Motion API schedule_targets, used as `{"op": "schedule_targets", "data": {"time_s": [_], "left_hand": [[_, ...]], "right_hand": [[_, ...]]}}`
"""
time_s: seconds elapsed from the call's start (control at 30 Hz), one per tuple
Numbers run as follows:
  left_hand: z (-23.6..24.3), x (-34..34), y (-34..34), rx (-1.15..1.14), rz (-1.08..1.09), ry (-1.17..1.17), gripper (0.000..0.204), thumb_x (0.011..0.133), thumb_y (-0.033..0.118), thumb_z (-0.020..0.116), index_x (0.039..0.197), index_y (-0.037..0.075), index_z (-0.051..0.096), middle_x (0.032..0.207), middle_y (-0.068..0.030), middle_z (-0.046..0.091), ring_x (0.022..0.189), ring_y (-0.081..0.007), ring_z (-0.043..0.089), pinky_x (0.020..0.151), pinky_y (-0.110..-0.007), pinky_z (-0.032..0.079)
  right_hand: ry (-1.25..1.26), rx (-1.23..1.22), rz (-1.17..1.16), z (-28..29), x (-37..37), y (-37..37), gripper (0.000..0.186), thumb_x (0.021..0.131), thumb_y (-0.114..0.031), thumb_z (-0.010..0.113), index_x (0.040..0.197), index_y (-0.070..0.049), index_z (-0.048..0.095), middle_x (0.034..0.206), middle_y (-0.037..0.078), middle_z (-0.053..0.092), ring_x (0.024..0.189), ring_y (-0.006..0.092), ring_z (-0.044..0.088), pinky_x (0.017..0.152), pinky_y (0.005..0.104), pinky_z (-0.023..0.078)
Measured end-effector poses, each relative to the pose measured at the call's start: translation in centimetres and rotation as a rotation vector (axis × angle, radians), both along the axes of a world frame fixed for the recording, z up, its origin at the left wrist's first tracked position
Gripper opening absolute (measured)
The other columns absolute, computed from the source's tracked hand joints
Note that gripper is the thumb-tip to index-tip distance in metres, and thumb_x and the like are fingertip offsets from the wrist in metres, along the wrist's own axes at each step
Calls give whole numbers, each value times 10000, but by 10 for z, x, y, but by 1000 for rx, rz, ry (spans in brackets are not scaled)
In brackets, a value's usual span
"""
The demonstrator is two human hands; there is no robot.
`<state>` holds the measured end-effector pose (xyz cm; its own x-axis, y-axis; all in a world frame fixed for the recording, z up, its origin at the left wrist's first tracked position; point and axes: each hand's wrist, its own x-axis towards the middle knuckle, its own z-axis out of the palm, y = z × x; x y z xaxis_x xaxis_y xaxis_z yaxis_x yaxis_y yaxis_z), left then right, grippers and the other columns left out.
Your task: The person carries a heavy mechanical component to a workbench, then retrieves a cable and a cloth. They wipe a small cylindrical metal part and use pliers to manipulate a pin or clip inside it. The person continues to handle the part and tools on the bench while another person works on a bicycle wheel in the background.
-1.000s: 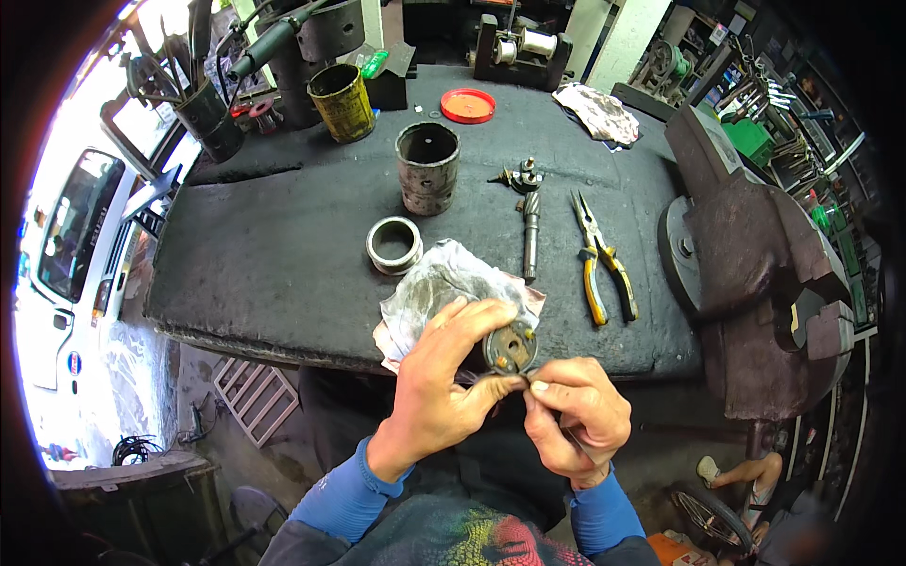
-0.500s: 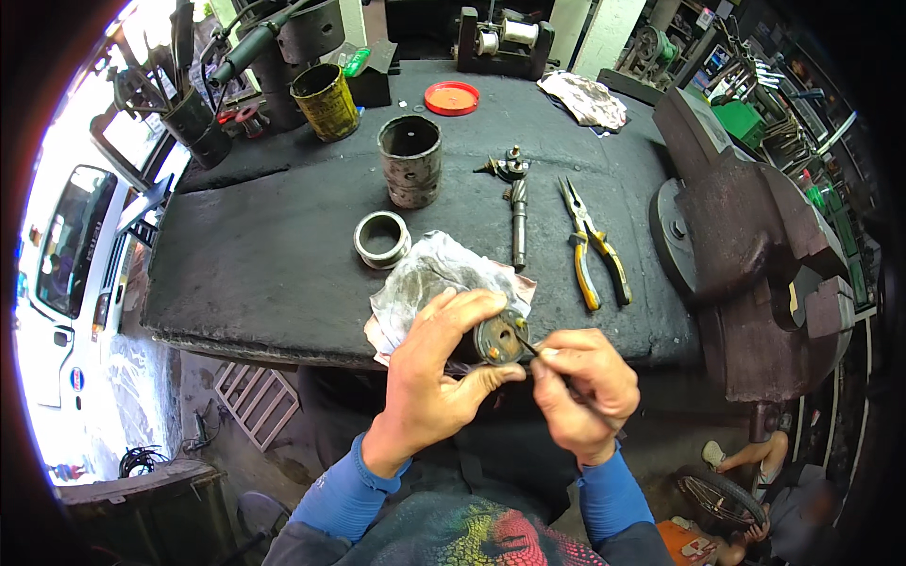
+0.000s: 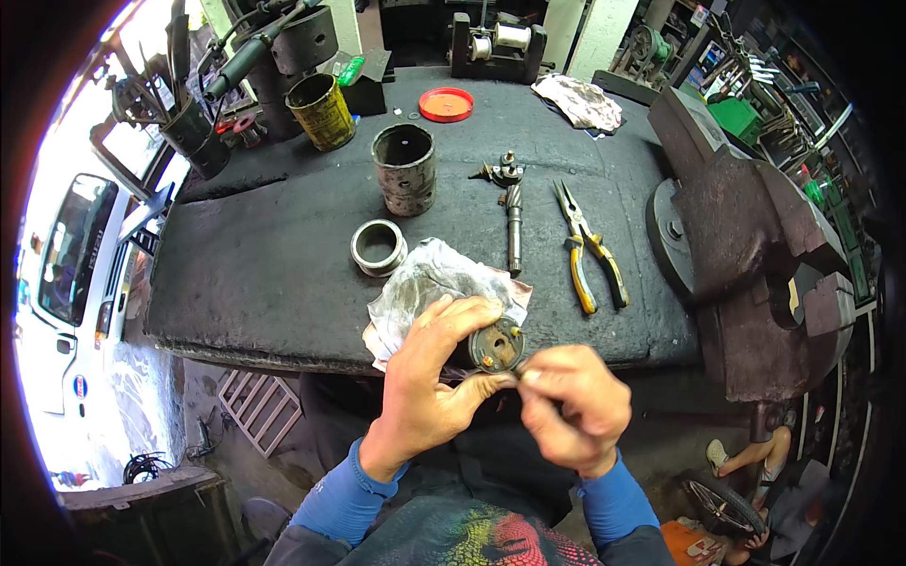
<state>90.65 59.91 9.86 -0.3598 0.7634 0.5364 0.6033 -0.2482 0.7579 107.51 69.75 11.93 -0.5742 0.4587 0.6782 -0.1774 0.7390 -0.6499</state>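
Note:
My left hand (image 3: 429, 382) is closed round a dark, round metal part (image 3: 496, 349). Two brass-coloured studs and a central hole show on its brownish face. Close by, my right hand (image 3: 578, 406), slightly blurred, pinches a thin dark tool at the part's lower right rim; fingers hide most of it. Partly under my left hand lies a stained white cloth (image 3: 429, 274). Just beyond it stand a short metal ring (image 3: 379, 248) and a tall metal cylinder (image 3: 406, 179). A splined shaft (image 3: 514, 231) and yellow-and-black long-nose pliers (image 3: 587, 250) lie to the right.
A big rusty vise (image 3: 755, 245) fills the right of the black workbench (image 3: 245, 255). Farther back are a small metal fitting (image 3: 505, 170), a red lid (image 3: 445, 105), a yellow can (image 3: 322, 113) and a crumpled cloth (image 3: 580, 102). Another person (image 3: 755, 509) is at a wheel, lower right.
My right hand has shifted down and left along the rim of the round part, and the tool is now mostly hidden. The left hand keeps its grip.

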Motion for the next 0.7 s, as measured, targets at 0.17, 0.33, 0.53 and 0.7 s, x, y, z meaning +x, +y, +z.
{"op": "schedule_targets", "data": {"time_s": [0.17, 0.33, 0.53, 0.7], "left_hand": [[-3, 0, -1, -19, -16, 19, 664, 731, 244, 929, 1295, 40, 645, 1280, -131, 704, 1239, -353, 646, 1149, -498, 430], [0, 2, 1, 2, -16, -2, 637, 736, 203, 920, 1288, 41, 647, 1280, -129, 704, 1238, -346, 650, 1155, -498, 425], [-2, 2, -1, -13, -21, 29, 638, 745, 207, 917, 1300, 42, 650, 1280, -136, 703, 1238, -353, 648, 1152, -495, 430], [-2, 4, 2, 15, 6, 21, 637, 737, 242, 927, 1279, 37, 662, 1264, -136, 710, 1227, -354, 654, 1147, -505, 433]], "right_hand": [[13, 0, -2, 1, -1, -4, 226, 775, 106, 735, 977, 9, 705, 920, 164, 730, 762, 222, 690, 686, 314, 553], [-9, 5, 6, 6, 0, -6, 211, 773, 116, 728, 958, 18, 702, 918, 162, 725, 768, 214, 689, 682, 310, 555], [-33, -32, -5, 5, 5, -4, 217, 766, 133, 732, 951, 24, 701, 910, 162, 723, 765, 217, 687, 686, 307, 556], [-45, -10, 4, 9, 5, -5, 229, 752, 130, 729, 953, 24, 698, 924, 159, 730, 767, 230, 691, 700, 314, 562]]}}
